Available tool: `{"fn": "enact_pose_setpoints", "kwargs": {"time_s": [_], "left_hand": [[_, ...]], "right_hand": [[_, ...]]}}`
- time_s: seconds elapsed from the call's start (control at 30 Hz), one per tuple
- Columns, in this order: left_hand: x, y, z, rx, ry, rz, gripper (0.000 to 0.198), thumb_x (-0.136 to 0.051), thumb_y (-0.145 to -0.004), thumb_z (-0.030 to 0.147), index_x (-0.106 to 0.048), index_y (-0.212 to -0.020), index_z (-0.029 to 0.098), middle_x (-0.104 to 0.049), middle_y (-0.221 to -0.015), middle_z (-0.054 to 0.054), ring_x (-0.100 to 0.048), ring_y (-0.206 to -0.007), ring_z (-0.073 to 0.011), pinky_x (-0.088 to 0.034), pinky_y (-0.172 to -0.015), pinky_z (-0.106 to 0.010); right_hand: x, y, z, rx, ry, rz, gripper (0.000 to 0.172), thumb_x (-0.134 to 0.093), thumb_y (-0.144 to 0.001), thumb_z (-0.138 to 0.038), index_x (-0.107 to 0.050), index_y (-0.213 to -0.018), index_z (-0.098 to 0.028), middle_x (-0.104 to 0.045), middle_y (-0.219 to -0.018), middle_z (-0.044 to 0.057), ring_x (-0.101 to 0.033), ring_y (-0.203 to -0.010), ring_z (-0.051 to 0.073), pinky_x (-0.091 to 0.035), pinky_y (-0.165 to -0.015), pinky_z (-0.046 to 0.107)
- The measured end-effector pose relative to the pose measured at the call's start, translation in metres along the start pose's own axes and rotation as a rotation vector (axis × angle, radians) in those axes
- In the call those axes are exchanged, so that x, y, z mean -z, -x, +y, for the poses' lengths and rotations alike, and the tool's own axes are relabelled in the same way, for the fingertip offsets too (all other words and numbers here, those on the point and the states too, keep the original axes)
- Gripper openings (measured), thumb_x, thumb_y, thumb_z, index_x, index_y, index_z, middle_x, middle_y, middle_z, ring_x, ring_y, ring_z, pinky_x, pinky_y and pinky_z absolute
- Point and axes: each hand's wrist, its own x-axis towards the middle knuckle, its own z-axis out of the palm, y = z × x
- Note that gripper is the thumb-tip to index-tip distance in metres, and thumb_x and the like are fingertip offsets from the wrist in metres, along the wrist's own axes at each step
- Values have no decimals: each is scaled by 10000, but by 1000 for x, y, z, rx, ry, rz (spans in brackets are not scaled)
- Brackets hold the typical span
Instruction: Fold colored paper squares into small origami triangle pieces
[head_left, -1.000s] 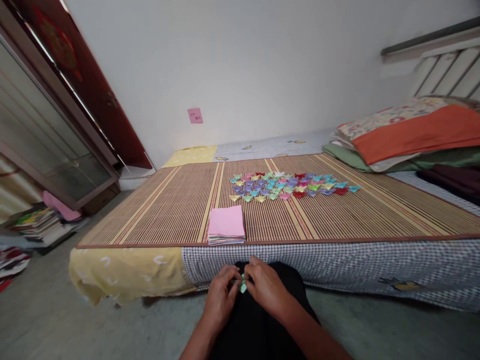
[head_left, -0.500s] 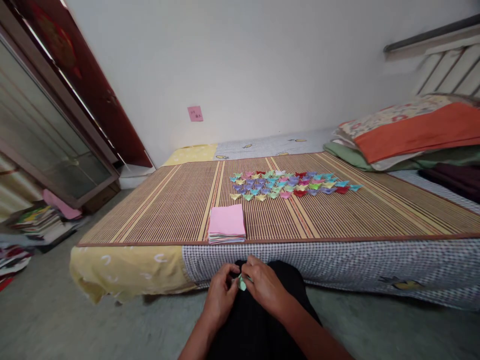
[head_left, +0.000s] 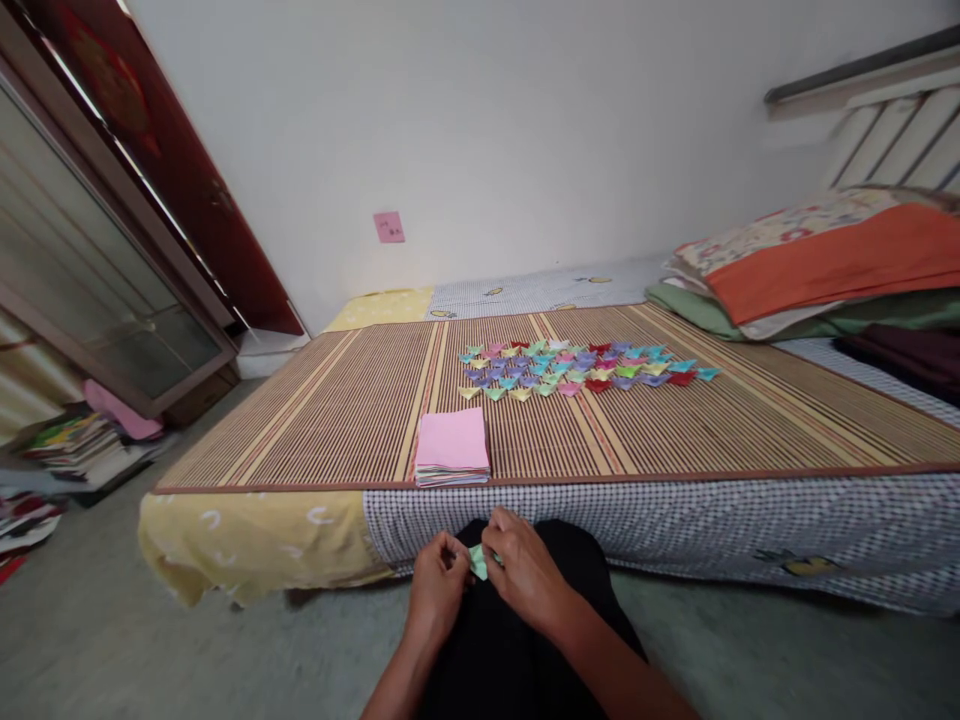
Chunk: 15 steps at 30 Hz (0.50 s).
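Ref: pink-topped paper stack [head_left: 451, 440] on the mat [head_left: 330, 430], same spot as half a second ago. L to R: left hand [head_left: 437, 585] nearer the person than the stack, shifted slightly left; fingers curled at the left edge of the green paper [head_left: 478, 563], can't tell if pinching. Paper sits on the near side of the stack's right part, more of it showing now. Right hand [head_left: 523, 572] near-right of stack, fingertips pinching the paper's right side. Folded papers [head_left: 570, 389] far-right of stack, unmoved.
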Motion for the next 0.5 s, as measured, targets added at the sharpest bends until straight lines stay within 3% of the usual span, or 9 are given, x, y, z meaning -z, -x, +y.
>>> {"fn": "enact_pose_setpoints", "kwargs": {"time_s": [0.2, 0.5], "left_hand": [[-8, 5, -6, -4, 28, 94, 187, -636, -764, 363, -544, -681, 224, -556, -540, 52, -536, -485, -147, -405, -488, -243], [-9, 18, 14, -68, 74, 125, 354, -620, -887, 538, -647, -856, 187, -601, -650, 19, -567, -590, -163, -462, -581, -261]], "right_hand": [[-1, 1, -1, -7, 4, 9, 157, -594, -894, -61, -661, -801, -168, -600, -943, 55, -564, -926, 207, -411, -843, 324], [12, 0, -1, 0, -40, 49, 188, -603, -887, -41, -644, -763, -177, -590, -903, 45, -574, -897, 205, -428, -808, 316]]}}
